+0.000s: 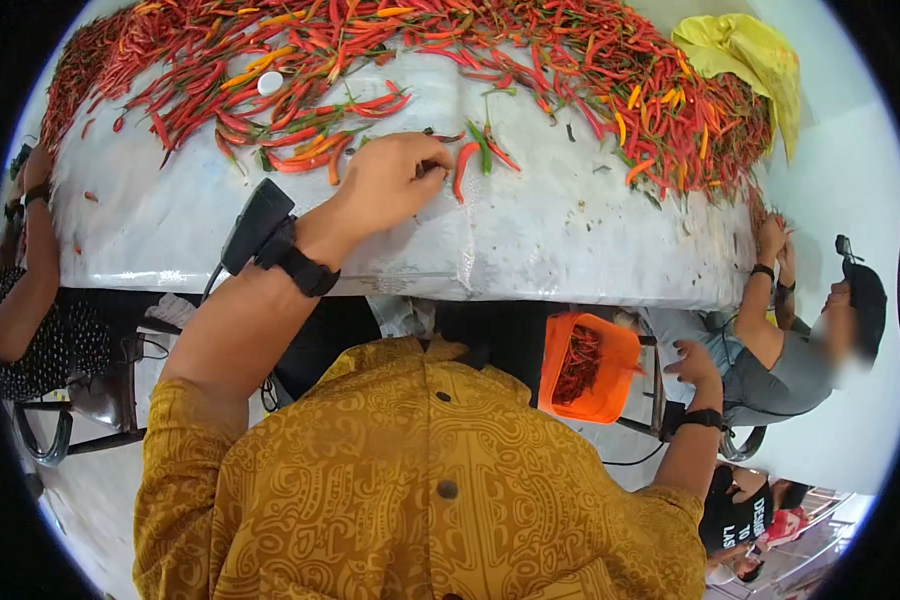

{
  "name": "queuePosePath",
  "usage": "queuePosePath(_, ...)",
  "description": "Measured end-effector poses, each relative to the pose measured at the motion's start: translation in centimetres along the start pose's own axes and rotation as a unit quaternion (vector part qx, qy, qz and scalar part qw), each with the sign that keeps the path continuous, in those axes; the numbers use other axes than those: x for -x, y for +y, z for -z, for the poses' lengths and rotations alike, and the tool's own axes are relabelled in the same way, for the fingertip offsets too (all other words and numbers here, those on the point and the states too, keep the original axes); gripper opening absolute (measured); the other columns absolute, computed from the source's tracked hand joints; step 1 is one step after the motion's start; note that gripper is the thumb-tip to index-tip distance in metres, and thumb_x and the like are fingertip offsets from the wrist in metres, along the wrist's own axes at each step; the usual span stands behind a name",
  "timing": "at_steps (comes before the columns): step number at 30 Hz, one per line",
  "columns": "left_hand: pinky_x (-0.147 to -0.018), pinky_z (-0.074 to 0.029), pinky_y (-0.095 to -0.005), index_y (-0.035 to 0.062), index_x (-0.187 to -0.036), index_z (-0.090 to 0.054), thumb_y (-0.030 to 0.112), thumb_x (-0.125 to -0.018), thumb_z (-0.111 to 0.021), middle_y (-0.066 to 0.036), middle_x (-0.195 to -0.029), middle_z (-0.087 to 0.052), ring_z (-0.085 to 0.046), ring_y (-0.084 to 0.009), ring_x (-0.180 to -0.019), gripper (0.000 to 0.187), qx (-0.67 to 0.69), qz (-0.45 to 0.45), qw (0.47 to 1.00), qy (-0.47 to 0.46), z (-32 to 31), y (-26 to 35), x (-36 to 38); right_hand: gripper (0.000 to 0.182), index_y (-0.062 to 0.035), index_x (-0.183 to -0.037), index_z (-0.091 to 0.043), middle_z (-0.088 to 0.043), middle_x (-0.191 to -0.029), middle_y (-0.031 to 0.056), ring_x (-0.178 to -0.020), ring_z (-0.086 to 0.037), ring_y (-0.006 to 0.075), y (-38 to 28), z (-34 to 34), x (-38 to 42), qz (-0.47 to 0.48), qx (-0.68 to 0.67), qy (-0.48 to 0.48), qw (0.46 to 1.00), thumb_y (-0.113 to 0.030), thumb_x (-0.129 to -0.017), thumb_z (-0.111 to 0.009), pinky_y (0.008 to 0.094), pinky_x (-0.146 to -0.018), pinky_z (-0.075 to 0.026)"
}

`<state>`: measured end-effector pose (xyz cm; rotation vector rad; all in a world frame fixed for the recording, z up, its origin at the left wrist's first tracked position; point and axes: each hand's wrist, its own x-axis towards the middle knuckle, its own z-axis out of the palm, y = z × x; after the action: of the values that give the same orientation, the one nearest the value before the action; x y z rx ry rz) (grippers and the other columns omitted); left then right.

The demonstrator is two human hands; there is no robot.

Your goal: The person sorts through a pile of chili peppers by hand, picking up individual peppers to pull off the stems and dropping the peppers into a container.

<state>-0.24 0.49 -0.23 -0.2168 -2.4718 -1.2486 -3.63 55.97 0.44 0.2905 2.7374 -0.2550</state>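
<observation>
I've got my left hand (395, 180) over the table (530, 250), fingers curled in and narrow; can't tell if anything's pinched in them. Just beyond its fingertips: a few loose chillies (465, 172), red and green. Big heap (670, 130) arcs ahead of both hands, red mostly, some orange. White cap (270, 83) sits among chillies, forward and left of my left hand. Yellow bag (745, 50) at the heap's far right end.

My right hand (692, 362) is low, off the table, fingers spread wide, no chilli visible in it. Orange bin (620, 370) is just left of it, with a small batch (582, 365) of red chillies inside. So, a small share in the bin, by far the most on the table. Another person's hands (772, 238) are at the table edge, ahead and right of my right hand.
</observation>
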Motion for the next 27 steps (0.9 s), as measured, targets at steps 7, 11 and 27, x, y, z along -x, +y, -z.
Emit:
queuePosePath(7,-0.062,-0.046,-0.0358,0.0058,-0.086,-0.063,0.013,-0.074,-0.057,-0.013,-0.078,-0.061,-0.059,-0.0287,-0.071,0.016,0.031,0.005,0.999,0.021,-0.1,-0.2,0.2,0.015,0.0006,-0.079,-0.058,-0.057,-0.070,0.0149,-0.064,-0.056,0.0265,-16.9,6.4,3.4,0.358,0.023,0.085,0.930,-0.010,-0.069,-0.062,0.0345,-0.058,-0.044)
queuePosePath(11,-0.059,-0.045,-0.0265,0.0017,-0.090,-0.063,0.006,-0.075,-0.059,-0.009,-0.078,-0.061,-0.057,-0.0146,-0.065,0.015,0.012,-0.012,0.999,0.037,0.0,-0.3,0.2,0.015,0.0005,-0.078,-0.057,-0.056,-0.070,0.0133,-0.062,-0.055,0.0232,-28.4,5.0,5.4,0.514,-0.019,-0.004,0.857,-0.011,-0.071,-0.062,0.0331,-0.056,-0.043)
queuePosePath(27,-0.068,-0.047,-0.0304,0.0025,-0.088,-0.063,0.008,-0.073,-0.058,-0.013,-0.083,-0.062,-0.061,-0.0234,-0.076,0.017,0.035,0.019,0.997,0.070,0.6,0.0,0.2,0.022,-0.0013,-0.073,-0.060,-0.061,-0.071,0.0145,-0.067,-0.060,0.0250,-43.3,0.6,-1.5,0.444,0.203,-0.013,0.873,-0.015,-0.058,-0.068,0.0349,-0.061,-0.046)
